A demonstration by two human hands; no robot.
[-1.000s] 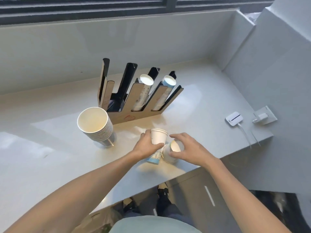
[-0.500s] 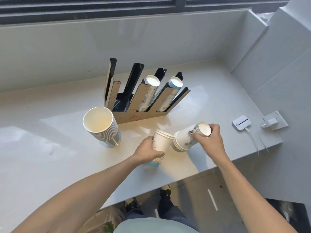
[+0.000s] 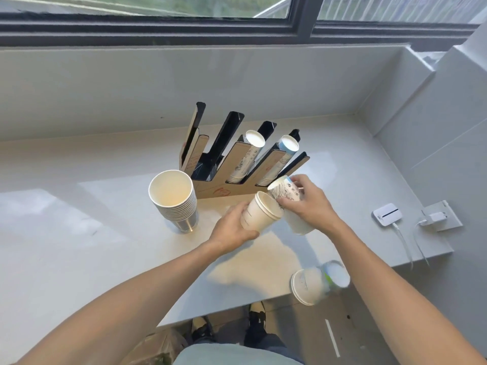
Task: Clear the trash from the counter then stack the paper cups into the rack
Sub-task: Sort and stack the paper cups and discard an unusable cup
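My left hand (image 3: 233, 229) grips a short stack of white paper cups (image 3: 259, 214), tilted with the rims to the right. My right hand (image 3: 309, 206) holds patterned paper cups (image 3: 284, 189) just in front of the rack's right end, with a white cup (image 3: 297, 225) under the palm. The cardboard cup rack (image 3: 216, 192) has cups in its two right slots (image 3: 254, 139), and its left slots are bare. A blurred cup stack (image 3: 317, 281) lies at the counter's front edge. A tall stack of wide cups (image 3: 172, 197) stands left of the rack.
The white counter (image 3: 79, 246) ends in a front edge near my body. A small white device (image 3: 386, 214) with a cable lies at the right, beside a wall socket with a charger (image 3: 436, 217). A window runs along the back wall.
My right hand has lifted its cups up and back toward the rack's right end. My left hand has raised its stack. A blurred stack of cups now shows at the counter's front edge.
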